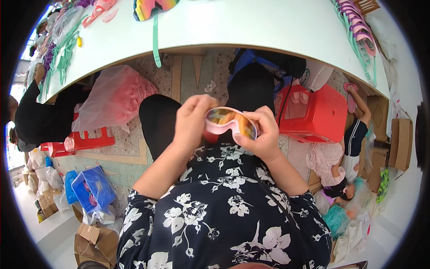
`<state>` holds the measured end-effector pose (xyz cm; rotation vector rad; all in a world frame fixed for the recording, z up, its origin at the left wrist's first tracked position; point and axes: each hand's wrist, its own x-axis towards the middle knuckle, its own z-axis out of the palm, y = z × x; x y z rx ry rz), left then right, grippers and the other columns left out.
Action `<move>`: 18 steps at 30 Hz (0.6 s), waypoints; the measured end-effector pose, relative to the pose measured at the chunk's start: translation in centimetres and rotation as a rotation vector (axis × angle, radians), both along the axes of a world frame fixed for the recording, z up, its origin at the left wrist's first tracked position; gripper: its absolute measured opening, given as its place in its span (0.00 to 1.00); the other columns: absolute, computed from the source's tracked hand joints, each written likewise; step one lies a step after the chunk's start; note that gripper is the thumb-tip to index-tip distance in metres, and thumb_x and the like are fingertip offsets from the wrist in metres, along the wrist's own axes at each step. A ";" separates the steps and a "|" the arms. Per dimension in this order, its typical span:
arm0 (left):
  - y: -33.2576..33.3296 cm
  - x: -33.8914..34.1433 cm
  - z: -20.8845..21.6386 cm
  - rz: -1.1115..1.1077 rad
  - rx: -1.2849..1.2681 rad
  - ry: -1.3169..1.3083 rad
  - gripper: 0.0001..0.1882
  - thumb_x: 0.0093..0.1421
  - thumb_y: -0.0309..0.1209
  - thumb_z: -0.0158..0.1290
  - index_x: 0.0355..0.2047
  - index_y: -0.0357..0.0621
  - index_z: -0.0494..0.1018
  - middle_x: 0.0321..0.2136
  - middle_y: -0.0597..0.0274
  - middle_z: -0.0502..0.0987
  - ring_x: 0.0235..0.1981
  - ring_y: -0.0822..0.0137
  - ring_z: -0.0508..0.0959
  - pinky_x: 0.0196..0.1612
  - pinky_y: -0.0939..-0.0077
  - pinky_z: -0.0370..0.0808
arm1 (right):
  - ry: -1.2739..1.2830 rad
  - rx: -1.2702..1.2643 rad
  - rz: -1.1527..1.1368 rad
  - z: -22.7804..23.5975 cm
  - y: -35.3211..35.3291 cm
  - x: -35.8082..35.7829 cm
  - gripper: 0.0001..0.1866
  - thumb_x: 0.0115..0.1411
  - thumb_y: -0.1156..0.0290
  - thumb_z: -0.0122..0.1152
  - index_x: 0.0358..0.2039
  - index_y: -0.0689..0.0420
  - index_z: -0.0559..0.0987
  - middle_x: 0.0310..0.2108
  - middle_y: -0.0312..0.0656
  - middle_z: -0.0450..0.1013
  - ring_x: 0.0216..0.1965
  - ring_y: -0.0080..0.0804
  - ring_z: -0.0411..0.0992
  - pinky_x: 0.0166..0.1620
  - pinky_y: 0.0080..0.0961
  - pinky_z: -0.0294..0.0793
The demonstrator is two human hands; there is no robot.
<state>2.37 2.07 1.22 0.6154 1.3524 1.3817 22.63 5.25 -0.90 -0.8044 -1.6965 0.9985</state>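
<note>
Black cloth printed with white flowers [224, 210], the wearer's top, fills the lower middle, since the head camera looks straight down past it. Beyond the lap curves a white table [251, 27], its near edge just past the knees, which leaves the work held in the air rather than rested on the top. On the floor by the left knee, a clear bag of pink pieces [121, 96] stands probably for easy reach. To the right sits a red stool [322, 114]; farther left, a blue crate [94, 188] stands well apart. Between the knees, the right hand [264, 134] has closed on one end of some pink-framed goggles [230, 117], thumb in front and fingers behind, likely to steady them. Opposite, the left hand [191, 119] curls at the other end, but blur hides its fingertips, so I cannot tell how tightly it is closed or what it pinches. The mirrored lens is turned up, perhaps for a clear view. Smallest, a green strap [156, 40] hangs over the table's edge from rainbow goggles [154, 6].
</note>
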 end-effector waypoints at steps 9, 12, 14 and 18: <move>-3.1 1.0 -2.9 -0.152 0.029 -0.498 0.24 0.60 0.28 0.52 0.57 0.37 0.65 0.49 0.56 0.72 0.51 0.65 0.72 0.58 0.67 0.68 | 0.116 -0.141 -0.135 -1.3 0.7 -1.7 0.19 0.48 0.69 0.77 0.39 0.60 0.79 0.36 0.37 0.66 0.34 0.23 0.67 0.37 0.19 0.67; -0.6 2.6 -0.8 -0.317 0.088 -0.630 0.21 0.64 0.32 0.52 0.56 0.38 0.65 0.48 0.58 0.72 0.51 0.66 0.73 0.56 0.67 0.70 | 0.154 -0.209 -0.049 -1.1 0.1 -2.2 0.20 0.51 0.73 0.75 0.43 0.63 0.77 0.38 0.36 0.64 0.38 0.22 0.69 0.41 0.18 0.69; 0.0 3.3 -1.5 -0.291 0.078 -0.628 0.16 0.68 0.32 0.50 0.53 0.39 0.67 0.44 0.61 0.74 0.47 0.69 0.75 0.52 0.71 0.71 | 0.070 -0.169 -0.013 -1.1 -0.1 -2.1 0.21 0.53 0.76 0.73 0.46 0.66 0.76 0.40 0.36 0.63 0.40 0.20 0.69 0.44 0.17 0.70; -0.1 3.6 -1.6 -0.203 0.043 -0.598 0.15 0.68 0.31 0.50 0.53 0.39 0.68 0.45 0.61 0.75 0.48 0.69 0.75 0.52 0.72 0.71 | -0.038 -0.134 -0.012 -1.5 0.1 -2.0 0.25 0.54 0.69 0.74 0.50 0.64 0.77 0.41 0.36 0.64 0.35 0.18 0.69 0.37 0.17 0.71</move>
